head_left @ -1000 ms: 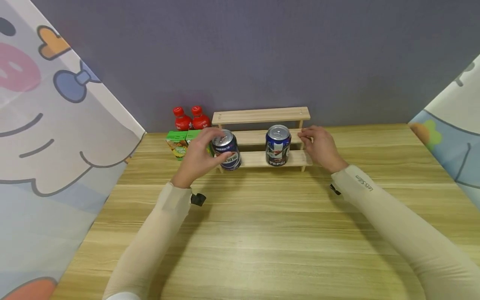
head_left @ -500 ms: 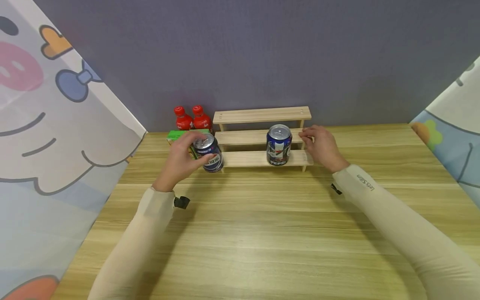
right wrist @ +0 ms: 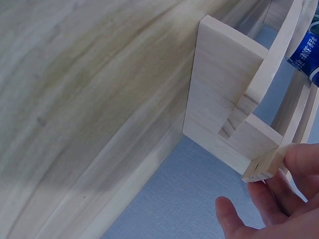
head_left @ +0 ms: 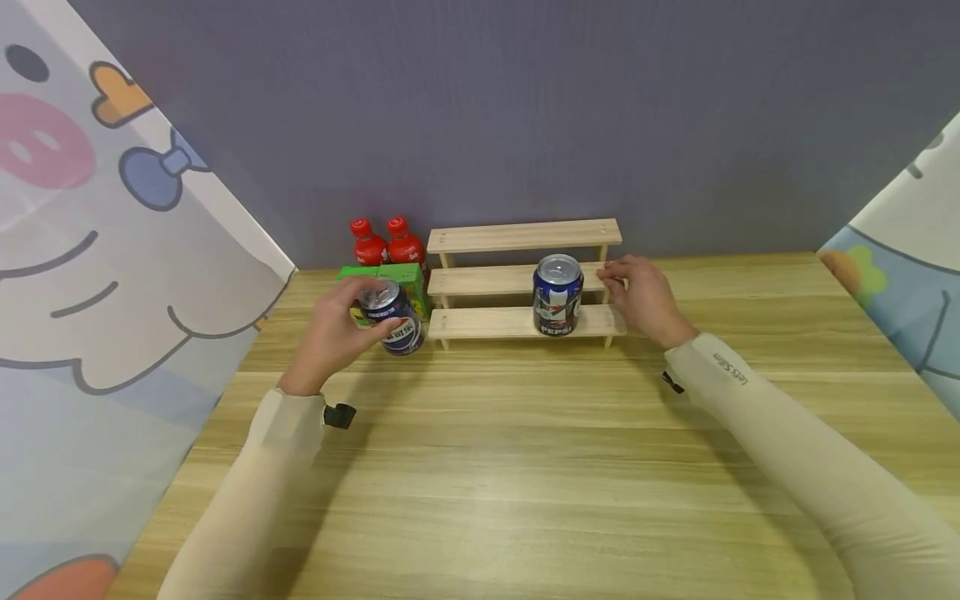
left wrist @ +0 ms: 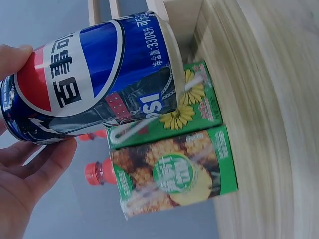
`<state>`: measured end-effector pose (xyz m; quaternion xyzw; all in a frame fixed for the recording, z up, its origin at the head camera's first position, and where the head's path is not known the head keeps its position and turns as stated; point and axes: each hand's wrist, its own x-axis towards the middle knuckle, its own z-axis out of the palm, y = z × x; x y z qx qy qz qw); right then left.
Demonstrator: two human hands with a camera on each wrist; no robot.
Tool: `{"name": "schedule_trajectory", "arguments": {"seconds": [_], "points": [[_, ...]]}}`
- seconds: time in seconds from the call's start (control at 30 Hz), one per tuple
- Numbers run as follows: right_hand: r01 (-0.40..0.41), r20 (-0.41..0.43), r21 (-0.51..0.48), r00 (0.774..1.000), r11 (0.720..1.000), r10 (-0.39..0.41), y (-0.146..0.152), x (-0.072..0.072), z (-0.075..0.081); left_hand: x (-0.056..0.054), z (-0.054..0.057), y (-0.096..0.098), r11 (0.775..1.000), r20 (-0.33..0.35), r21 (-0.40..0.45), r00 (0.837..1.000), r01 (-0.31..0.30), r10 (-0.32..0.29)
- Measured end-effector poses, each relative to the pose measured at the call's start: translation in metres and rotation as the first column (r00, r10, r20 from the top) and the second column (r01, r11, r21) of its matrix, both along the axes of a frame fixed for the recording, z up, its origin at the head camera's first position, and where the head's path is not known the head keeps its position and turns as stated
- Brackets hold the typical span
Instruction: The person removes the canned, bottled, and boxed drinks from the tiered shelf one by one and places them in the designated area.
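My left hand (head_left: 330,333) grips a blue Pepsi can (head_left: 397,327) near its top, thumb on one side and fingers on the other. The can is held in front of two green juice boxes, partly covering them in the head view. One juice box (left wrist: 174,174) shows pineapples, the other box (left wrist: 199,94) bananas. At the right end of a three-tier wooden rack (head_left: 480,322), my right hand (head_left: 645,302) pinches the end of the middle slat (right wrist: 264,167). A second Pepsi can (head_left: 558,298) stands upright on the rack's lowest tier, right of centre.
Two red-capped bottles (head_left: 369,247) stand behind the juice boxes, left of the rack. A grey wall panel (head_left: 495,108) rises behind the rack. The wood-grain table (head_left: 480,467) extends toward me, with cartoon-printed panels (head_left: 150,275) at both sides.
My left hand has carried its can leftward, from the rack's left end to in front of the juice boxes. My right hand has stayed at the rack's right end.
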<state>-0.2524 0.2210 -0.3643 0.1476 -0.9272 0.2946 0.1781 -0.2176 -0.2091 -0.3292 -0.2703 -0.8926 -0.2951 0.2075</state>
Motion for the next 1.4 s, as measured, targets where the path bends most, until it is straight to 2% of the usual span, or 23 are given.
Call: {"name": "schedule_trajectory", "arguments": {"seconds": [0.33,0.63,0.83,1.07,1.4], "points": [[-0.008,-0.015,-0.004,1.000,1.000,0.008,0.000,0.000,-0.002,0.005,-0.003,-0.021,0.995,0.054,-0.048,0.994,-0.091,0.094],[-0.010,-0.006,-0.014,1.000,1.000,0.010,0.001,0.001,-0.002,0.007,-0.012,-0.035,0.979,0.110,-0.093,0.975,-0.183,0.193],[-0.011,-0.022,-0.018,1.000,1.000,0.011,0.000,0.001,-0.003,0.004,-0.019,-0.042,0.975,0.130,-0.083,0.968,-0.207,0.216],[-0.011,-0.032,-0.022,0.999,1.000,0.011,0.001,0.001,-0.002,-0.002,-0.022,-0.045,0.971,0.143,-0.086,0.961,-0.225,0.235],[-0.013,-0.023,-0.015,1.000,1.000,0.012,0.001,0.001,-0.001,-0.008,-0.025,-0.044,0.964,0.104,-0.065,0.959,-0.259,0.265]]}}
